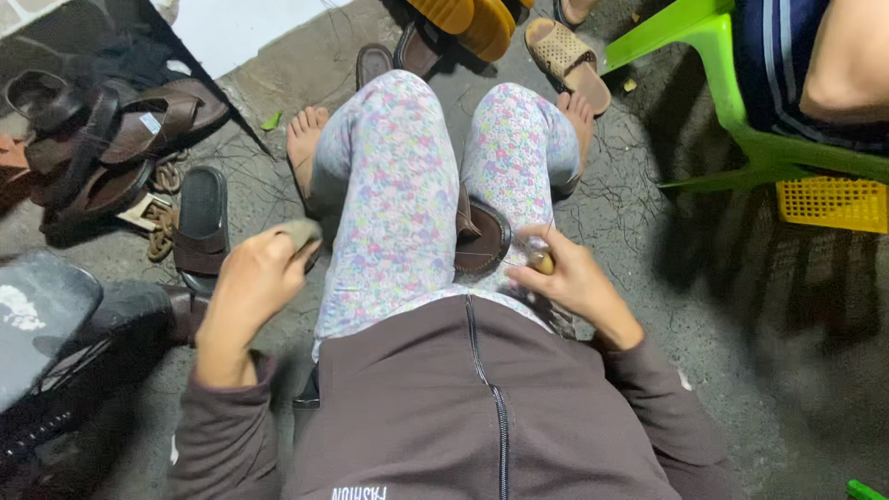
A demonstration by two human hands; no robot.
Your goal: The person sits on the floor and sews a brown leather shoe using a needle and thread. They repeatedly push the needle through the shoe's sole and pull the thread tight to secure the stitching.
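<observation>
At the far left, a heap of brown sandals point(111, 139) lies on the concrete floor point(667, 278), with 1 dark sandal point(202, 222) set apart nearer the seated person, likely within easy reach of the left side. A grey curved object point(42, 315) sits at the lower left; what it is cannot be told.

The left hand point(255, 278) is raised beside the left thigh, wrist bent back, fingers closed around a small pale grey-brown piece point(298, 231) whose upper end pokes out past the knuckles. It seems pulled out to the side, as one draws something taut, though no thread is clearly visible at that hand.

Between the knees, in floral trousers, a brown leather shoe piece point(482, 236) is wedged; the legs appear to act as a clamp so both hands stay free. A thin thread point(491, 256) crosses its face.

The right hand point(574, 278) rests on the right thigh just beside that leather piece, fingers curled tight on a small wooden-handled tool point(542, 262), its tip hidden. The 2 hands are well apart, each shut on its own thing.

At the right, another person sits on a green plastic chair point(732, 102), with a yellow basket point(833, 204) beneath.
</observation>
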